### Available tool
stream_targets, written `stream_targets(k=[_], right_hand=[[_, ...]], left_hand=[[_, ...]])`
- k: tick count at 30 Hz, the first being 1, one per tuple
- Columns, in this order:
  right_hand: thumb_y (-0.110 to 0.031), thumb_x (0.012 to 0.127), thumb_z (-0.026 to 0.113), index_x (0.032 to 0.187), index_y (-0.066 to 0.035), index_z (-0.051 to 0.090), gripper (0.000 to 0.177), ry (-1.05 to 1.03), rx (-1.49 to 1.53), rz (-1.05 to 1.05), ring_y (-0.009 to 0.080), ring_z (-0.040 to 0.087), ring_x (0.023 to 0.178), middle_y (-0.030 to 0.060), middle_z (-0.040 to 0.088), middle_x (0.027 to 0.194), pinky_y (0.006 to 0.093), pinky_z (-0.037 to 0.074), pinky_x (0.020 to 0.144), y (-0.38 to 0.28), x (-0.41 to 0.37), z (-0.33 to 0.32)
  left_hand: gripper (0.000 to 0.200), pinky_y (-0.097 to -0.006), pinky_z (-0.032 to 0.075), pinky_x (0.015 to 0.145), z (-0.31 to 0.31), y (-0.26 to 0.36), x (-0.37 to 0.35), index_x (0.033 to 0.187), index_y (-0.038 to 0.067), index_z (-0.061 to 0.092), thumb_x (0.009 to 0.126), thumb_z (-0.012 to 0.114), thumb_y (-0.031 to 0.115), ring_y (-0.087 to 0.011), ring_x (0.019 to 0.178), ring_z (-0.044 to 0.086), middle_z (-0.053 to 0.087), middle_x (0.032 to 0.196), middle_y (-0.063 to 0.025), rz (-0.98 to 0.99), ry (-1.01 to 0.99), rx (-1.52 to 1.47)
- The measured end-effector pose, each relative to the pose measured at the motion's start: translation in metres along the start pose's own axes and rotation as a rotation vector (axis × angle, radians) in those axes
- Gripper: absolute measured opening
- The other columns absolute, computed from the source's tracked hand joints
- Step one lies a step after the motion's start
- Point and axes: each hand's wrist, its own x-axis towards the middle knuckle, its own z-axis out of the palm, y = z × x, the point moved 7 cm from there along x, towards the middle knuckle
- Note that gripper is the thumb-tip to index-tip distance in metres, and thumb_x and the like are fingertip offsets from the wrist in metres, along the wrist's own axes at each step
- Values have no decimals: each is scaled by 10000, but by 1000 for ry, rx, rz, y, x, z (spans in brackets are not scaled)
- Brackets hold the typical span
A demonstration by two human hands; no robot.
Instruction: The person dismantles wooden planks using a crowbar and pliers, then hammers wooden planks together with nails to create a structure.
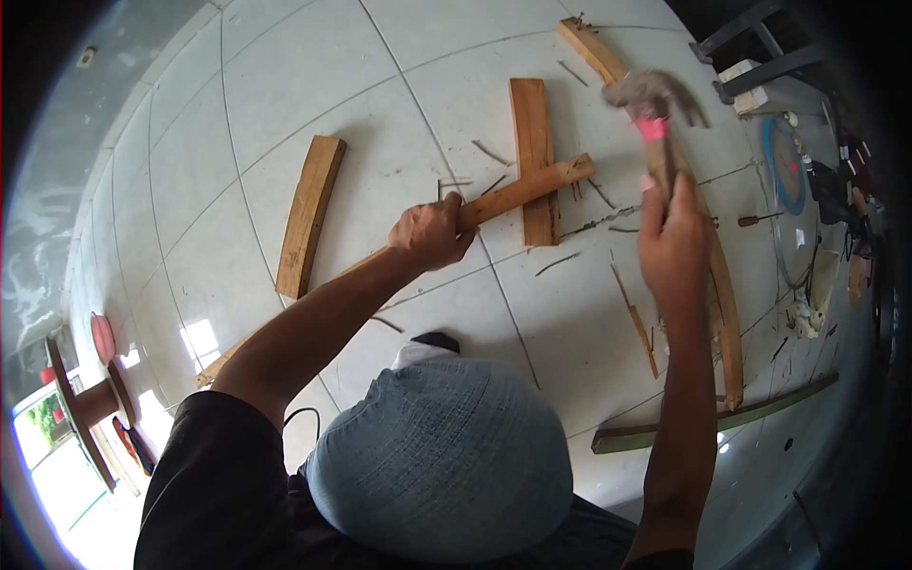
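My left hand [430, 233] is wrapped round a long curved wooden piece [518, 193], whose far end lies across a short wooden block [534, 123]. Thin nails stick out near that far end. In my right hand [674, 237] is the handle of a hammer [655, 128] with a pink band below its head. The hammer head is raised, blurred, and seen over another long curved wooden piece [727, 313] at the right. My fingers are closed on both things.
A wooden block [312, 214] lies at the left on the tiled floor [380, 123]. Loose nails and a wood sliver [641, 337] are scattered about. A greenish strip [712, 418] lies lower right, a screwdriver [760, 219] and blue coil [784, 166] at the right. My knee [442, 456] is below.
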Motion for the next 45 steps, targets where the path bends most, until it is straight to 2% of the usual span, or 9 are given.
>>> stream_targets(k=[3, 7, 12, 24, 27, 34, 37, 42, 45], right_hand=[[-262, 1026, 521, 968, 6, 478, 278, 129, 74, -60, 460, 648, 671, 231, 623, 680, 528, 507, 587, 14, -11, 23], [-259, 1023, 523, 971, 18, 486, 285, -268, -194, -26, 471, 654, 698, 254, 637, 700, 544, 515, 617, 37, -8, 56], [-272, 1017, 536, 972, -1, 479, 280, 61, 7, -27, 483, 657, 713, 264, 636, 692, 541, 526, 606, 3, -3, 6], [-252, 1010, 569, 958, -5, 465, 274, 201, 104, -58, 429, 672, 665, 227, 606, 635, 516, 515, 546, 0, -5, 9], [-244, 1011, 564, 956, -17, 453, 258, -107, -197, -97, 421, 676, 651, 211, 604, 619, 490, 533, 537, 35, -22, 69], [-319, 1015, 542, 973, 5, 471, 335, 154, 163, 34, 477, 657, 691, 226, 626, 665, 541, 520, 584, 13, -17, 31], [-298, 1018, 544, 945, 4, 469, 320, -94, -152, -52, 474, 655, 685, 218, 621, 664, 529, 518, 590, 53, -25, 81], [-331, 1012, 541, 923, -5, 456, 349, 122, 52, 31, 465, 665, 707, 245, 628, 679, 544, 527, 588, 11, -9, 17], [-322, 1013, 541, 923, -12, 457, 333, -75, 36, 157, 463, 666, 692, 248, 618, 651, 544, 518, 574, 42, -32, 69]], left_hand=[[432, -521, 558, 747, -2, 0, 1, 1097, 49, 500, 910, 660, 405, -432, 827, 699, 689, 820, -217, -18, 11, -6], [425, -519, 560, 741, 3, -1, 2, 1089, 49, 505, 905, 668, 395, -428, 820, 699, 690, 814, -214, 40, 37, -2], [435, -497, 574, 785, -1, 3, -6, 1119, 39, 532, 913, 652, 402, -402, 883, 709, 703, 880, -209, -30, -35, 11], [426, -508, 564, 786, -3, 2, 3, 1101, 60, 508, 899, 679, 393, -425, 855, 703, 698, 845, -218, -3, 5, 6], [440, -504, 565, 800, 5, 0, -3, 1126, 56, 505, 905, 673, 398, -427, 873, 703, 700, 857, -220, 8, -5, 15], [466, -511, 562, 818, -4, 3, 1, 1170, 60, 511, 920, 650, 428, -423, 912, 703, 704, 883, -217, -12, -40, -2], [474, -513, 562, 817, -4, 3, 1, 1176, 58, 516, 918, 655, 430, -421, 914, 703, 704, 883, -216, -12, -29, -2], [466, -514, 564, 809, -6, 2, 2, 1165, 52, 521, 929, 629, 439, -423, 947, 694, 703, 917, -213, -32, -68, 7], [466, -516, 563, 811, -5, 5, 0, 1157, 53, 518, 927, 631, 441, -420, 948, 695, 703, 910, -217, -31, -48, 19]])
